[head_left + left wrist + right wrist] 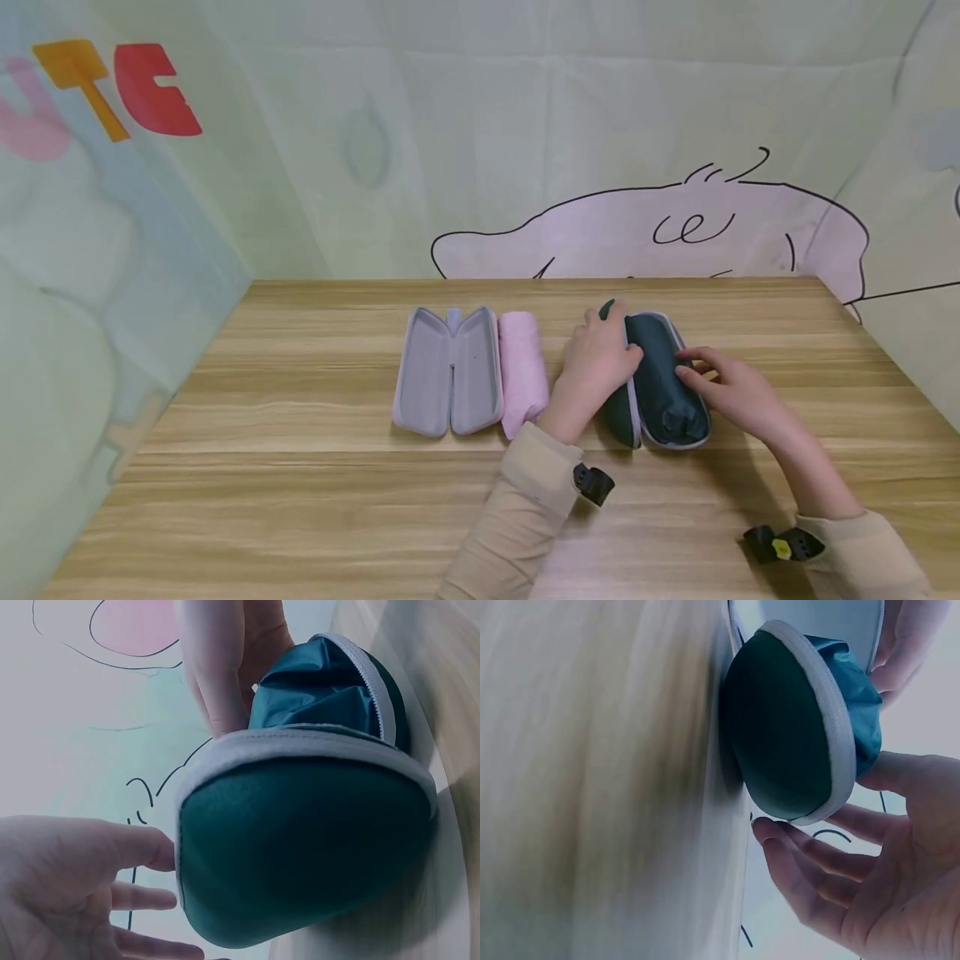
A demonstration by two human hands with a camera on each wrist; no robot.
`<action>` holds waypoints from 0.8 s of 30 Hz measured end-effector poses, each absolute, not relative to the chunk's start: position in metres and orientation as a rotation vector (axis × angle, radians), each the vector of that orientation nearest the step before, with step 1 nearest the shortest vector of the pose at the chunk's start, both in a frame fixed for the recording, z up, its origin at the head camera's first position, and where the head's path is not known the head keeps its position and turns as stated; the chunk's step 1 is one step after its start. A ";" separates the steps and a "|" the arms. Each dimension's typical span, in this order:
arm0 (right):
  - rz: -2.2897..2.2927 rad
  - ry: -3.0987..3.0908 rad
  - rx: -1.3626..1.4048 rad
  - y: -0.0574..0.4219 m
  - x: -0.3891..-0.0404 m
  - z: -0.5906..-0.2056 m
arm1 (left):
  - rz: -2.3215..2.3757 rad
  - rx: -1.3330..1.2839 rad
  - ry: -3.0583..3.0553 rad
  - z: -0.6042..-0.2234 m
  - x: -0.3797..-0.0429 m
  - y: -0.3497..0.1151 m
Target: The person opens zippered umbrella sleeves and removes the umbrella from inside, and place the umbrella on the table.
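A dark green zip case (pixel 621 417) stands unfolded, its left half tilted up. My left hand (pixel 596 354) holds that half, thumb at the rim and fingers along the outer side. In the other half lies a dark teal fabric bundle (pixel 663 375), bulging above the pale zip edge. My right hand (pixel 738 396) is at that half's right rim. In the right wrist view its thumb (pixel 889 772) touches the teal bundle while the other fingers spread loosely beside the case wall. From the left wrist view, the tilted half hides part of the bundle (pixel 315 694).
Left of the green case lies a rolled pink fabric bundle (pixel 523 371). Against it sits a second case (pixel 427 379), open flat with a grey lining. All rest on a wooden table (pixel 300 517); a printed cloth backdrop (pixel 315 167) rises behind its far edge.
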State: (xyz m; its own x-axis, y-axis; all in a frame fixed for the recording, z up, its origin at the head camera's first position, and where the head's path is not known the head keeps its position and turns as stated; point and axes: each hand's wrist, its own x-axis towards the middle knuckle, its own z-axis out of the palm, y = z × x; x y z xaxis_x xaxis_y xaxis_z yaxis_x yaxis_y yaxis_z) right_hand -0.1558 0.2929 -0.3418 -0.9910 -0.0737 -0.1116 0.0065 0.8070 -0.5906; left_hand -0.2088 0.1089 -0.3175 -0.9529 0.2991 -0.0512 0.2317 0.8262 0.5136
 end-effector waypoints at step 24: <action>-0.575 3.275 -0.069 0.247 -0.146 -0.325 | 0.801 0.418 2.898 -0.325 -0.207 0.094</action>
State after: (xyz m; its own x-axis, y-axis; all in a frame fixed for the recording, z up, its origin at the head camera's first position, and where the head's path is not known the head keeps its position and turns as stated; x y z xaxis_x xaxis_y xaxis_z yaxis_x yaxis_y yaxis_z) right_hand -0.1459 0.2469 -0.3246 -0.9823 -0.0089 0.1871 -0.0721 0.9399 -0.3338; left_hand -0.2066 0.0945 -0.3248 -0.9566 0.2899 -0.0285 0.2341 0.8233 0.5171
